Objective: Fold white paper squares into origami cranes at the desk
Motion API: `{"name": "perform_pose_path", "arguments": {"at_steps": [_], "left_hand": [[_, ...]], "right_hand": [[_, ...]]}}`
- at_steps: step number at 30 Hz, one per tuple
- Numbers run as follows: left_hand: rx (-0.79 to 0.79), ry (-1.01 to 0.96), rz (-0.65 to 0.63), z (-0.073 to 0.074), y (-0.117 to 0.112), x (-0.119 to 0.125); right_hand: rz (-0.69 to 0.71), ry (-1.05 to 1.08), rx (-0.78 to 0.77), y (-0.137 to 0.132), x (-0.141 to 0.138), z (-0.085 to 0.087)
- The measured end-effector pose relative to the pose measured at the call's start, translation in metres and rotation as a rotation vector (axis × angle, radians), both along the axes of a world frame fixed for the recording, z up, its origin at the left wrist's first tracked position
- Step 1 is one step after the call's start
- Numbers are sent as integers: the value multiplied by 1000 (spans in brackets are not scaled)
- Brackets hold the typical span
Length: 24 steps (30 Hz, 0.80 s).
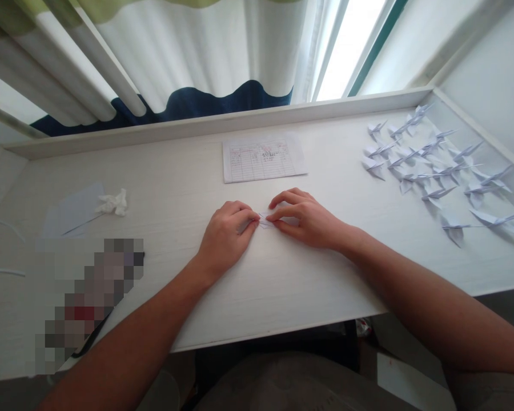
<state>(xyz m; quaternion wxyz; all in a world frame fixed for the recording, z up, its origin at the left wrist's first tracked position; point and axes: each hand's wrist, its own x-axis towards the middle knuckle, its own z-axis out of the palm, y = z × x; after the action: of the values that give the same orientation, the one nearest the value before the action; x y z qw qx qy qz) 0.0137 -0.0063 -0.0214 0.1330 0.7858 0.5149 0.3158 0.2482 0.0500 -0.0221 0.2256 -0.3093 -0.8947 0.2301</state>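
Note:
A small piece of folded white paper (264, 220) lies on the white desk (282, 285), pressed between both my hands. My left hand (227, 234) rests on the desk with its fingers curled, pinching the paper's left end. My right hand (304, 220) meets it from the right, fingertips pinched on the same paper. Most of the paper is hidden under my fingers.
Several folded white paper cranes (437, 165) are spread over the desk's right side. A lined sheet with writing (263, 158) lies behind my hands. A crumpled paper scrap (112, 203) and flat paper sheets (75, 211) sit at left. Curtains (175, 51) hang behind the desk's raised rim.

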Motion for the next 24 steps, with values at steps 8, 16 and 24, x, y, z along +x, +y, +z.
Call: {"name": "perform_pose_path", "arguments": {"at_steps": [8, 16, 24], "left_hand": [[122, 138, -57, 1, -1, 1], [115, 496, -123, 19, -24, 10], [180, 460, -131, 13, -21, 6]], "right_hand": [[107, -48, -70, -3, 4, 10], [119, -81, -47, -5, 10, 14], [110, -72, -83, 9, 10, 7]]}}
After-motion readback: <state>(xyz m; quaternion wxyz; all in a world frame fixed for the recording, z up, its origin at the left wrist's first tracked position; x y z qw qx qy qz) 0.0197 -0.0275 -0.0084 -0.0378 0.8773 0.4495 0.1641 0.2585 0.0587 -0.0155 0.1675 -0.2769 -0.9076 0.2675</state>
